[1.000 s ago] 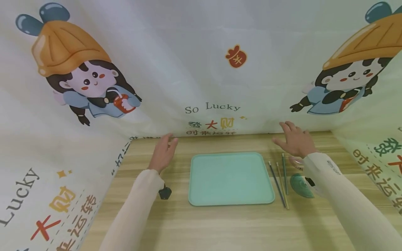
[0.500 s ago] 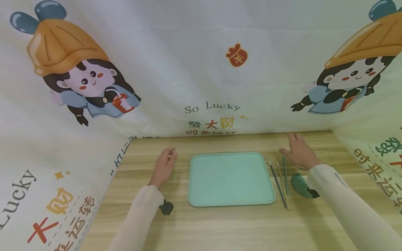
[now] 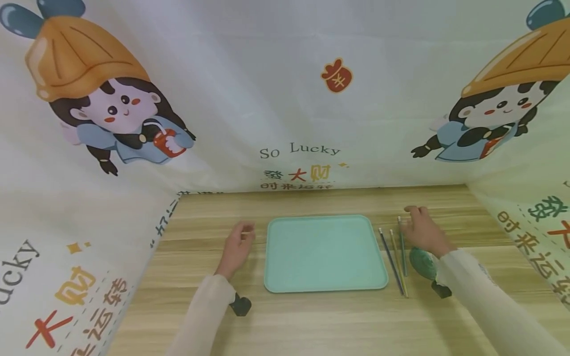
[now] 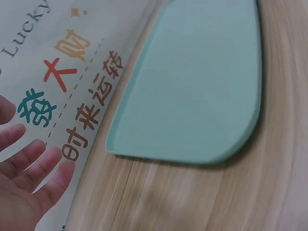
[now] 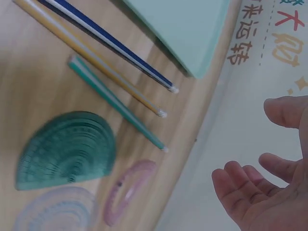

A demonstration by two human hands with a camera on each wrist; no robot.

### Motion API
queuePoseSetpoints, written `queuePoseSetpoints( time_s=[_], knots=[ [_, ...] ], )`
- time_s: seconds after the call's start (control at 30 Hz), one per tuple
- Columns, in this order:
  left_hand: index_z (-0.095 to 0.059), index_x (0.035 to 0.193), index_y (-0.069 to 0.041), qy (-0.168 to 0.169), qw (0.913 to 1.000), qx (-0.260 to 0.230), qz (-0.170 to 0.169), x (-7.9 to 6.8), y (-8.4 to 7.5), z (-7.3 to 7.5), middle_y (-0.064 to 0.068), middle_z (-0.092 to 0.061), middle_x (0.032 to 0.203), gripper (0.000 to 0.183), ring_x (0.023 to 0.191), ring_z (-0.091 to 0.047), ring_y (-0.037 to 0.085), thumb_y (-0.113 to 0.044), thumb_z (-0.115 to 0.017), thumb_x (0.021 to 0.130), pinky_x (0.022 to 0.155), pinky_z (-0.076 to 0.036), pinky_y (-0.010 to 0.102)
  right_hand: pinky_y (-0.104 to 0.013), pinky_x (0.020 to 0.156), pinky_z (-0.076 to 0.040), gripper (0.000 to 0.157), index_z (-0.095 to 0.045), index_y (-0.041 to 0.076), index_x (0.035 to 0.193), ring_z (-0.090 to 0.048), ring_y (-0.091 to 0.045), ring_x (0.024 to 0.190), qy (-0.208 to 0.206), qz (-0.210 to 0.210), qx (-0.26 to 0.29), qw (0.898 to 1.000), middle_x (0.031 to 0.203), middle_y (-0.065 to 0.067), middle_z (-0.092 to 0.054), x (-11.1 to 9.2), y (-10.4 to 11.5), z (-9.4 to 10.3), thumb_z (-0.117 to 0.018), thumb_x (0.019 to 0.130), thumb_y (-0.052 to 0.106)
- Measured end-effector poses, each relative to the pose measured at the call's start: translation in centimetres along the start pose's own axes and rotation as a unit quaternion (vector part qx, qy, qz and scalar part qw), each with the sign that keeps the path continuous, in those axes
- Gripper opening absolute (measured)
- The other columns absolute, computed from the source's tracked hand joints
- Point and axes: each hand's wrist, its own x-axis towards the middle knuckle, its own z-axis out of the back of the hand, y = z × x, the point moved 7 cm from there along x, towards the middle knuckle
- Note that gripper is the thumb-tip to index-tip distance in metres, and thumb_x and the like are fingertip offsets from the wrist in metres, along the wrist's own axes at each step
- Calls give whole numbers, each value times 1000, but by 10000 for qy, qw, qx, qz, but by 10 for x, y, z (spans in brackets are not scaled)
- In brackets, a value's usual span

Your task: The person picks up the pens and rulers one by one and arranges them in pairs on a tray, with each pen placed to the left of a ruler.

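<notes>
My left hand (image 3: 236,249), fingers loosely bent and holding nothing, hovers left of the mint-green tray (image 3: 325,254). In the left wrist view that hand (image 4: 29,180) has its fingers spread apart. Over the tops of the pencils at the right is my right hand (image 3: 425,232), also with nothing in it. A blue pencil (image 5: 115,43), a yellow pencil (image 5: 98,60) and a green pencil (image 5: 120,108) lie side by side. Beside them lies a green protractor (image 5: 70,149), partly hidden by the right sleeve in the head view.
A clear protractor (image 5: 57,204) and a pink protractor-like piece (image 5: 146,166) lie near the green one. The wood-grain table (image 3: 311,321) is enclosed at the back and sides by a printed white cloth (image 3: 249,89).
Both hands have drawn back from the rear cloth toward the body. The right hand has come down over the pencil tops and its fingers have bent more. The tray and pencils stay put.
</notes>
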Motion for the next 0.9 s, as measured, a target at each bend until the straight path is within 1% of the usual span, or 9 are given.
queuePoseSetpoints(
  time_s=[0.1, 0.27, 0.37, 0.47, 0.5, 0.6, 0.7, 0.8, 0.9],
  knots=[
    [-51, 127, 0, -75, 9995, -272, 120, 0, 3, -1, 24, -54, 126, 33, 108, -57, 35, -14, -46, 98, 89, -56, 48, -74, 84, -42, 57, -26, -17, 136, -46, -54, 109, -18, 58, 51, 10000, 129, -41, -31, -4, -1, -6, -44, 95, 19],
    [-53, 124, 2, -194, 9994, -179, 206, -1, 11, -6, 22, -57, 122, 31, 107, -58, 34, -10, -48, 96, 87, -57, 42, -87, 93, -14, 51, -34, -20, 130, -41, -57, 110, -70, 207, 226, 9995, 127, -43, -37, -9, -6, -16, -47, 94, 14],
    [-55, 123, 3, -300, 9992, -126, 236, -3, 17, -11, 21, -58, 121, 30, 107, -58, 33, -9, -48, 95, 90, -55, 41, -77, 94, -34, 46, -35, -21, 127, -51, -51, 98, 45, 333, 428, 9985, 128, -45, -35, -13, -6, -25, -48, 93, 8],
    [-56, 122, 3, -464, 9983, -218, 270, -7, 21, -15, 22, -58, 121, 30, 107, -58, 34, -8, -47, 95, 93, -54, 45, -61, 76, -56, 37, -42, -19, 119, -57, -48, 90, 39, 472, 488, 9977, 135, -49, -25, -17, -2, -35, -51, 92, 5],
    [-57, 122, 4, -515, 9979, -271, 290, -8, 22, -16, 22, -58, 121, 31, 108, -58, 34, -7, -47, 95, 94, -53, 46, -55, 73, -59, 34, -45, -19, 115, -60, -42, 85, 11, 530, 503, 9973, 133, -49, -29, -19, -1, -38, -53, 91, 4],
    [-57, 122, 5, -614, 9964, -400, 425, -10, 27, -21, 23, -58, 121, 31, 107, -57, 35, -6, -47, 94, 93, -53, 45, -52, 73, -60, 27, -52, -19, 104, -63, -39, 81, -10, 671, 413, 9969, 119, -47, -46, -24, 1, -47, -56, 89, 2],
    [-57, 122, 5, -626, 9952, -511, 556, -11, 31, -26, 23, -58, 121, 32, 107, -57, 35, -7, -47, 93, 91, -54, 44, -39, 63, -59, 16, -55, -13, 91, -59, -22, 66, 47, 708, 372, 9968, 82, -24, -62, -30, -1, -55, -56, 88, 3],
    [-57, 121, 5, -627, 9941, -577, 673, -11, 35, -31, 23, -59, 121, 31, 106, -58, 34, -7, -48, 94, 90, -54, 43, -34, 59, -55, 13, -55, -7, 89, -56, -20, 69, -1, 654, 387, 9971, 79, -13, -59, -35, -3, -59, -58, 87, 5],
    [-58, 121, 3, -620, 9921, -689, 842, -13, 40, -35, 21, -59, 122, 31, 106, -59, 32, -7, -47, 94, 88, -55, 40, -40, 67, -58, 18, -56, -10, 95, -61, -28, 78, -53, 586, 438, 9973, 86, -16, -62, -37, -4, -62, -60, 86, 5]
  ],
)
